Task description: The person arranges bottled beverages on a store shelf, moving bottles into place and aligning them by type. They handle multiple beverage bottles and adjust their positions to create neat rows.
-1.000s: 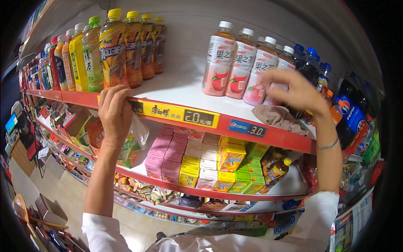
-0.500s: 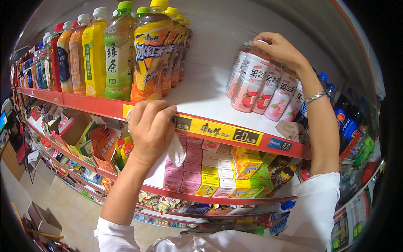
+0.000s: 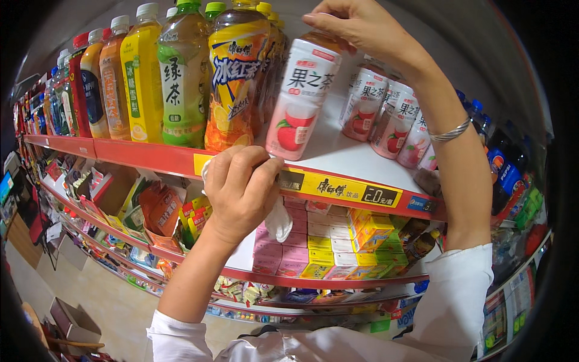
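My right hand (image 3: 362, 27) grips the top of a white drink bottle with a red fruit picture (image 3: 301, 96), tilted above the front edge of the white shelf (image 3: 344, 151). My left hand (image 3: 241, 187) is closed on a white cloth (image 3: 277, 220) and presses against the red shelf rail (image 3: 151, 158) beside a yellow price label (image 3: 341, 188). A silver bracelet (image 3: 451, 131) circles my right wrist. Several matching white bottles (image 3: 392, 120) stand behind the held one.
A row of tall orange, green and yellow tea bottles (image 3: 181, 78) fills the shelf's left side. Dark cola bottles (image 3: 503, 169) stand far right. Lower shelves hold pink and yellow boxes (image 3: 325, 247) and snack packs (image 3: 157, 208). A cardboard box (image 3: 72, 320) lies on the floor.
My right hand has pulled one white bottle forward out of the row and tilted it. My left hand with the cloth stays on the shelf rail. The view has come closer to the shelf.
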Available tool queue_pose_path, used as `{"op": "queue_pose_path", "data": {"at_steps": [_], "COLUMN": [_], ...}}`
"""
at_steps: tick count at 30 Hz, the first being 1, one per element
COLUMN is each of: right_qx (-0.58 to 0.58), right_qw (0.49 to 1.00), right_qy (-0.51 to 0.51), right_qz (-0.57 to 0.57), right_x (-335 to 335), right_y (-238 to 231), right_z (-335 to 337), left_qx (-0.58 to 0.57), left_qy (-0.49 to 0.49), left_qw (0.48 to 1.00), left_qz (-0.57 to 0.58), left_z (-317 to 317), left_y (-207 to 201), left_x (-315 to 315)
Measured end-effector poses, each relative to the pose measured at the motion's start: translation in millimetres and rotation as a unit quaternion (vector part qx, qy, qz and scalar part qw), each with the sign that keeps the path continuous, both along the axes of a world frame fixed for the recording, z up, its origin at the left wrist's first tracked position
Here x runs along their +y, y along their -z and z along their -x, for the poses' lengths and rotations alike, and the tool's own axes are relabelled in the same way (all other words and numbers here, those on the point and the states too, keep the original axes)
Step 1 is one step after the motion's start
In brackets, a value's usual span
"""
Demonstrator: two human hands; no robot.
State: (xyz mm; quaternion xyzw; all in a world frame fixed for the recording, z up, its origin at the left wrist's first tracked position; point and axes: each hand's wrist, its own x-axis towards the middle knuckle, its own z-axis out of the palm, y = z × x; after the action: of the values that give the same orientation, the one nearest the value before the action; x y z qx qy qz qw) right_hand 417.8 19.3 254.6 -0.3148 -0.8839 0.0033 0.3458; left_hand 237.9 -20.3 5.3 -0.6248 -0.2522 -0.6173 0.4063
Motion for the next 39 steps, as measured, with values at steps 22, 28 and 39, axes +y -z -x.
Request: {"op": "queue_pose_path", "data": {"at_steps": [22,28,39], "right_qx": [-0.03,-0.193,-0.144], "right_qw": [0.976,0.906,0.933], "right_qy": [0.11,0.352,0.314], "right_qz": [-0.184,-0.134,-0.107], "right_x": [66.4,93.8,93.7], "right_y": [-37.6,-6.9,-8.0], "right_z": [-81.0,-98.1,-105.7], "left_qx": [0.005,0.008,0.0], "left_qy": [0.014,0.007,0.013], "left_qw": [1.0,1.0,1.0], "left_qz": [-0.005,0.015,0.013], "left_z": [-2.0,-2.2,-3.8], "left_y": [-1.7,0.0,3.3], "left_x": [0.3,-1.3,-0.1]}}
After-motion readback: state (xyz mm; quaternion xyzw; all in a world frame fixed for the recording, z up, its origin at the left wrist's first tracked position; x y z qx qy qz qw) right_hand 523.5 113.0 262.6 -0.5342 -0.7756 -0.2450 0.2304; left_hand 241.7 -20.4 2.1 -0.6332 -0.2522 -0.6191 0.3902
